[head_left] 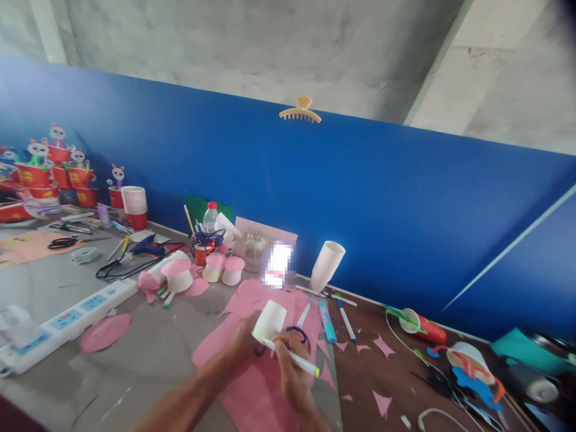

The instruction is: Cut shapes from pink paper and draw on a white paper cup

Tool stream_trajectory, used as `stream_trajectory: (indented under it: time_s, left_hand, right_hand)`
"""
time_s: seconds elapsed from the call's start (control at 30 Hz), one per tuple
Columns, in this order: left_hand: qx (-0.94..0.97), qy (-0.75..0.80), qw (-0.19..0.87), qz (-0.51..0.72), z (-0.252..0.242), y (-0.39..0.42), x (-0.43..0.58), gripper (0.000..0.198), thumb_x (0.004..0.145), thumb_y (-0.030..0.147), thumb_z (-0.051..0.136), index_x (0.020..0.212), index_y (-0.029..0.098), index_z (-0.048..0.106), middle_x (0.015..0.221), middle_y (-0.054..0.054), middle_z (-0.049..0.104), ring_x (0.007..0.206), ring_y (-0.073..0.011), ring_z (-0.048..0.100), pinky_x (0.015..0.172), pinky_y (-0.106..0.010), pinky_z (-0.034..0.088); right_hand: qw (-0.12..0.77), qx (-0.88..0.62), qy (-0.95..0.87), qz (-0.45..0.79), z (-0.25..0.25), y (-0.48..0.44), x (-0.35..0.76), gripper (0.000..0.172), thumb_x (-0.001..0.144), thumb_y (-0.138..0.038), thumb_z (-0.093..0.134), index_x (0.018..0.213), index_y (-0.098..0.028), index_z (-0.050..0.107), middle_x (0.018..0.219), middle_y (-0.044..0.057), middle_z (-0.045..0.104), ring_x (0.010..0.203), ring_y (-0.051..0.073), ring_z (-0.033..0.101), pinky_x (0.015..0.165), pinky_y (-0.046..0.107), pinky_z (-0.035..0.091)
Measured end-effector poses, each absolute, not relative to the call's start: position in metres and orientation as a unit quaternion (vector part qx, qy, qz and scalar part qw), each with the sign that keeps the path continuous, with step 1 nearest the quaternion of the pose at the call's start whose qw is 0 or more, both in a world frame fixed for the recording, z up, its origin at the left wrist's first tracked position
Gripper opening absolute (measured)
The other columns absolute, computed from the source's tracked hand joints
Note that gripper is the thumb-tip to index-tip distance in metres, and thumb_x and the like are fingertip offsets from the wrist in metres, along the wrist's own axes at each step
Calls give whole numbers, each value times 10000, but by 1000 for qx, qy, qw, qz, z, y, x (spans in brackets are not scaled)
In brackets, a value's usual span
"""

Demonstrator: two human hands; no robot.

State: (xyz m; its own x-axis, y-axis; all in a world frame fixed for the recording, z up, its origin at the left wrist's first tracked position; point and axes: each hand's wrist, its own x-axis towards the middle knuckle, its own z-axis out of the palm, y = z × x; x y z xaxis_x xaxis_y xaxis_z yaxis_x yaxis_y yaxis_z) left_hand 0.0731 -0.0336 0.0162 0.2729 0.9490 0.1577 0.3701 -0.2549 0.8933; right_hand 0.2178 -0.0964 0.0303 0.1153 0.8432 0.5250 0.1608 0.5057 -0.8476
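Observation:
My left hand (pixel 242 337) is closed around a small white paper cup (pixel 270 319), which it holds tilted above a large sheet of pink paper (pixel 243 384). In my right hand (pixel 292 378) is a white marker (pixel 302 362) with a yellow end, its other tip at the cup's lower edge. Black-handled scissors (pixel 307 336) lie partly hidden behind my right hand. A light blue tube (pixel 327 323) and a blue-capped marker (pixel 346 321) rest just to the right of the paper.
A glowing phone (pixel 278 265) leans behind the pink paper. White cups topped with pink discs (pixel 215 267) stand left of it, near a power strip (pixel 81 318). A stack of white cups (pixel 327 266) leans against the blue partition (pixel 396 204). Pink scraps (pixel 382 403) litter the brown surface.

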Motion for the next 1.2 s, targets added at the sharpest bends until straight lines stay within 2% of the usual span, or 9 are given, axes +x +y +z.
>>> stream_trajectory:
  time_s: [0.3,0.5,0.8,0.93,1.2]
  left_hand:
    - [696,471,395,371,22,-36,74,137,800,289,483,763,192,572,570,-5,659,524,-166,587,515,-266,396]
    - [684,477,395,385,23,-36,74,97,777,249,495,739,192,564,555,-5,645,520,-157,567,513,-260,370]
    - [668,459,403,424,19,-36,76,95,785,249,510,715,197,548,581,-7,618,533,-146,505,510,-271,360]
    - [678,454,407,411,15,-35,74,54,762,189,516,720,195,550,562,0,612,533,-148,518,510,-272,354]
    - [655,457,421,430,19,-36,76,58,750,223,519,714,191,553,585,10,605,535,-133,512,513,-251,357]
  right_hand:
    - [662,-447,-536,273,27,-96,218,457,970,-633,548,789,-234,676,606,-15,602,583,178,585,597,291,491]
    - [654,-457,-527,293,25,-97,219,490,949,-665,555,772,-225,681,575,-14,583,526,169,535,530,282,436]
    - [652,-466,-515,304,25,-98,219,520,917,-695,582,734,-220,689,591,-6,598,572,182,568,570,289,467]
    - [644,-463,-526,307,24,-97,220,509,923,-681,582,744,-219,698,602,-3,609,580,183,578,578,290,478]
    - [656,-464,-514,302,29,-97,218,519,908,-696,593,728,-219,690,582,-6,594,552,179,572,547,289,482]
